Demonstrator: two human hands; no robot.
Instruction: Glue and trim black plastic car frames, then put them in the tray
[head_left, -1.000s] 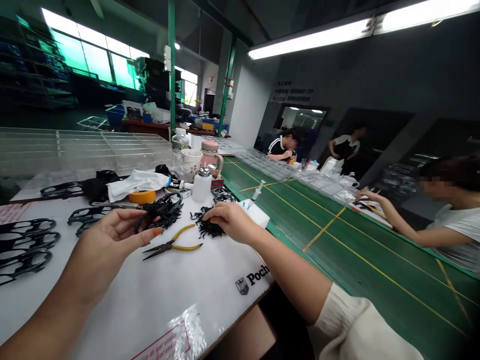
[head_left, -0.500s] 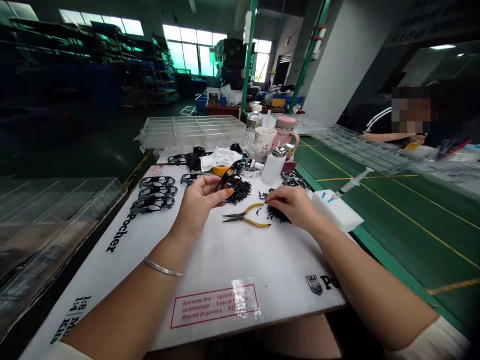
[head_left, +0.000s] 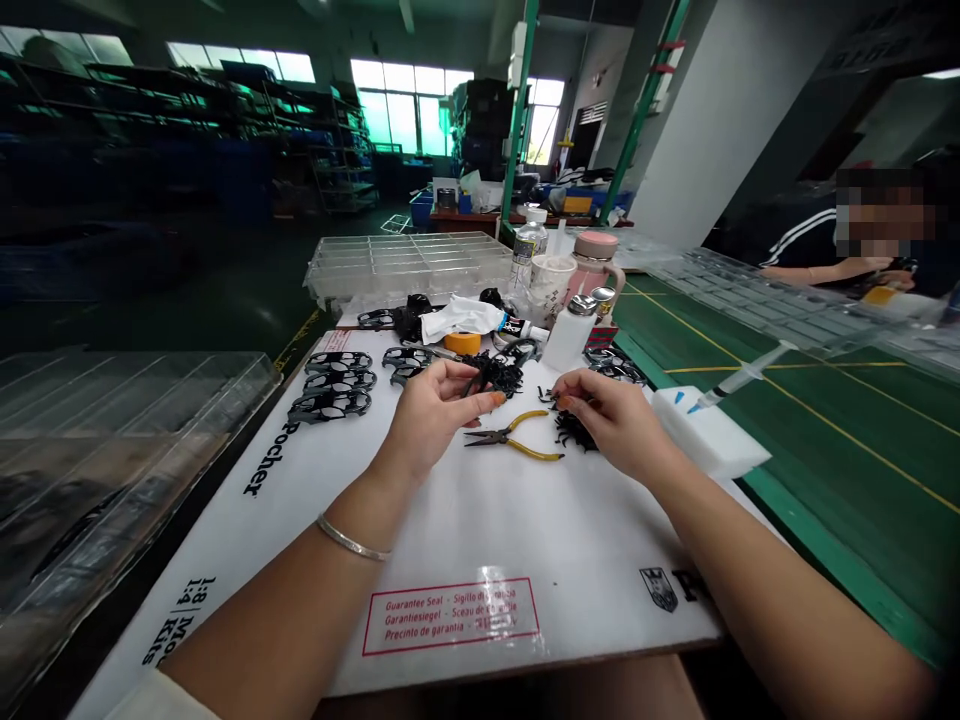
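Note:
My left hand (head_left: pixel 439 415) has its fingers closed around a glossy black plastic frame part (head_left: pixel 521 348), mostly hidden by the hand and the dark pieces behind. Beyond its fingertips is a heap of small black pieces (head_left: pixel 501 375). My right hand (head_left: pixel 611 415) is pinched over the cardboard; whatever lies between its fingertips is too small to make out. Under and beside it lies a second heap of small black pieces (head_left: pixel 576 432). Between the hands, yellow-handled needle-nose pliers (head_left: pixel 517 437) rest on the white cardboard (head_left: pixel 450 540).
Black frame parts (head_left: pixel 334 385) stand in a row at left. Behind the hands are a white dispenser bottle (head_left: pixel 568 335), yellow tape (head_left: pixel 463 342) and a pink flask (head_left: pixel 596 262). A syringe (head_left: pixel 739 378) rests on white foam (head_left: pixel 709 435). A person (head_left: pixel 817 240) sits at far right.
The view has swung left, so things appear farther right. My left hand has lowered and tilted the frame part. The small curved black piece between the pliers' handles no longer shows.

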